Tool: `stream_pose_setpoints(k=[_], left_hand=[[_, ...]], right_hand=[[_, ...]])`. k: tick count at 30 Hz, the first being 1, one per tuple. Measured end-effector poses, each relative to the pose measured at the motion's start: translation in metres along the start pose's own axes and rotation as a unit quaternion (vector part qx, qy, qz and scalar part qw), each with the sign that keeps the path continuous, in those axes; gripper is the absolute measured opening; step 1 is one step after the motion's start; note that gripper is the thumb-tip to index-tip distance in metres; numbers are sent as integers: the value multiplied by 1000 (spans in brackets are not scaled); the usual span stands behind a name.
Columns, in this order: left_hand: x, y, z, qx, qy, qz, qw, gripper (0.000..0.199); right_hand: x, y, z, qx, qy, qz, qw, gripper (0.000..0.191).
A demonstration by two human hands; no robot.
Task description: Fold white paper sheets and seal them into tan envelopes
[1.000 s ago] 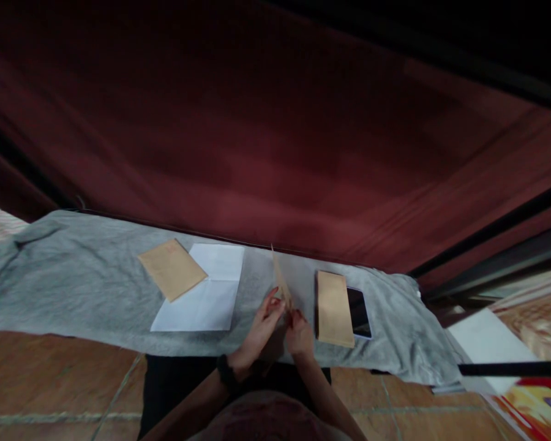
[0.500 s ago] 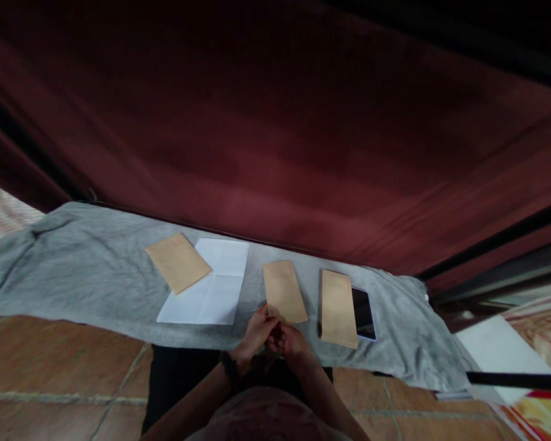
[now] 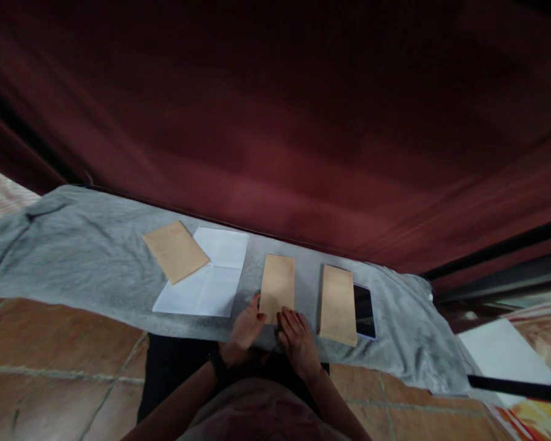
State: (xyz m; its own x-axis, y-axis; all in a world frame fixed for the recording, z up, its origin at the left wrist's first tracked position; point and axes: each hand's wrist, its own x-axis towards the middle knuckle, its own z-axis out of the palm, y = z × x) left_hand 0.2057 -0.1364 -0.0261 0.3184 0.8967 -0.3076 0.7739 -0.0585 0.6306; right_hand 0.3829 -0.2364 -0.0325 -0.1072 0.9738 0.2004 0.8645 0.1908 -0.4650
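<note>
A brown paper envelope [image 3: 278, 283] lies on the grey cloth in front of me. My left hand [image 3: 247, 327] pinches its lower left edge, thumb on top and fingers along the side. Across its lower right corner rests my right hand [image 3: 299, 344], fingers stretched out and fairly flat. To the right is a stack of brown envelopes [image 3: 337, 303], partly covering a dark phone [image 3: 364, 310]. At left, another brown envelope [image 3: 175, 251] overlaps an unfolded white sheet of paper [image 3: 206, 294] with crease lines.
The grey cloth [image 3: 96, 257] covers a long narrow surface. Behind it rises a dark red fabric panel [image 3: 266, 171]. Tiled floor [image 3: 59, 355] shows in front. A white board [image 3: 505, 349] and a black bar [image 3: 518, 387] stand at the lower right.
My hands have moved apart from each other to the envelope's two lower corners. The middle envelope has turned from slanted to nearly straight. The view has tilted slightly.
</note>
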Motion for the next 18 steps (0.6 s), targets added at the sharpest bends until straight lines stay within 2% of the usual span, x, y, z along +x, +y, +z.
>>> stream_pose_setpoints(k=[3,5,8,9,13,18], left_hand=[[-3,3,7,93,93,46,990,46],[4,8,14,146,141,140,969,41],[34,20,26,169,124,296,932,47],[47,23,30,179,115,321,923,49],[97,36,35,209,89,333,915,55],[139,46,30,213,76,344,911,58]], right_hand=[[-4,3,1,-98,-22,-40,994,51],[-5,3,2,-112,-30,-43,992,53],[-5,4,4,-117,-28,-44,992,49],[-5,5,5,-118,-24,-44,992,48],[-5,6,7,-120,-4,-49,991,50],[-4,7,5,-97,-21,-40,994,53]])
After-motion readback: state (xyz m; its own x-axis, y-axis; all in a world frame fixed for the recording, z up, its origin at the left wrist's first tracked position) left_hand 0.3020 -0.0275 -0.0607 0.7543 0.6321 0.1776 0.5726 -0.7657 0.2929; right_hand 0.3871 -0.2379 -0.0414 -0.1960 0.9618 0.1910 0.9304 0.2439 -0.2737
